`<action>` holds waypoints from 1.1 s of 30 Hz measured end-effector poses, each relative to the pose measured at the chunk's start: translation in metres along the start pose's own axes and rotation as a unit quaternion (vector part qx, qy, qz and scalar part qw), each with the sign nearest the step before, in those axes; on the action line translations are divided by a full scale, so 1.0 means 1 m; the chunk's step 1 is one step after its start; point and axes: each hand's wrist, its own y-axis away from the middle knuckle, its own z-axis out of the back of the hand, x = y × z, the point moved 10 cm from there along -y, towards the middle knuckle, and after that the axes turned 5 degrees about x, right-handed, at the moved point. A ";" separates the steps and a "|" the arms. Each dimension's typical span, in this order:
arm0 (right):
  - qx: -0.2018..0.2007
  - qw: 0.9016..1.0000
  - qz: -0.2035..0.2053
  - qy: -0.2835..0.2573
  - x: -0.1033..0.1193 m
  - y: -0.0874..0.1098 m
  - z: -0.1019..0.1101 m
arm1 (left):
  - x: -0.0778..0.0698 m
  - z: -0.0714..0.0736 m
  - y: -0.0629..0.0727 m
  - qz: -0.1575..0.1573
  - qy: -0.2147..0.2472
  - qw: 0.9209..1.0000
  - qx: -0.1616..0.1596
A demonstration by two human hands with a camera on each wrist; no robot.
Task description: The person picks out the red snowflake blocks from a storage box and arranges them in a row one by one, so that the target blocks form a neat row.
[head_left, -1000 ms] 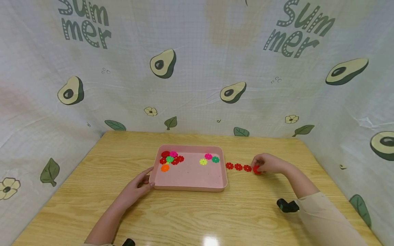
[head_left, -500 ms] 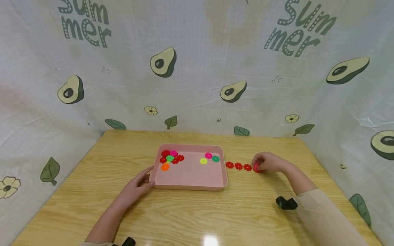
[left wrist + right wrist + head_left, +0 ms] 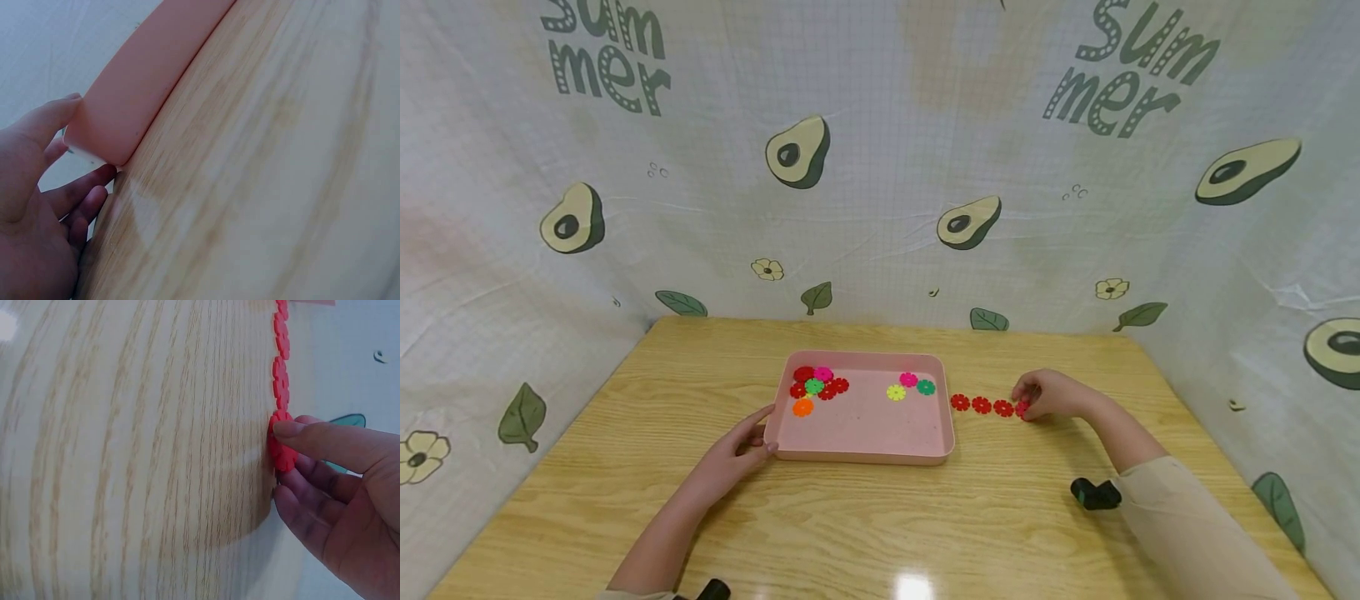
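In the head view my left hand (image 3: 736, 454) holds the near left corner of a shallow pink tray (image 3: 857, 459). The left wrist view shows the thumb on the tray wall (image 3: 128, 87) and curled fingers low by its corner. My right hand (image 3: 1056, 395) pinches a red notched plastic disc (image 3: 284, 447) between thumb and fingers, close over the table. That disc is at the right end of a row of matching red discs (image 3: 981, 405), which runs out from the tray's right side. In the right wrist view it overlaps the neighbouring red disc (image 3: 280, 381).
Inside the tray, several red, pink, green and orange discs (image 3: 815, 387) are heaped at the left. A yellow disc (image 3: 896, 392), a pink disc (image 3: 908, 379) and a green disc (image 3: 926, 387) lie at its right. A printed cloth (image 3: 880, 208) hangs behind the wooden table (image 3: 850, 533).
My right hand has shifted slightly left with the red disc, which has gone from tilted to flatter and nearer the row. My left hand stays at the tray corner.
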 end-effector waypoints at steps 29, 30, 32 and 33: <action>0.015 0.997 0.039 0.063 0.086 -0.027 -0.006 | 0.002 0.001 -0.001 0.000 -0.007 1.000 -0.005; 0.017 0.997 0.044 0.067 0.091 -0.029 -0.007 | 0.002 0.001 -0.001 -0.001 -0.006 1.000 -0.005; 0.020 0.996 0.048 0.071 0.100 -0.033 -0.009 | 0.001 0.001 -0.001 -0.001 -0.004 1.000 -0.005; 0.022 0.996 0.051 0.072 0.104 -0.035 -0.010 | 0.001 0.001 -0.001 -0.001 -0.003 1.000 -0.005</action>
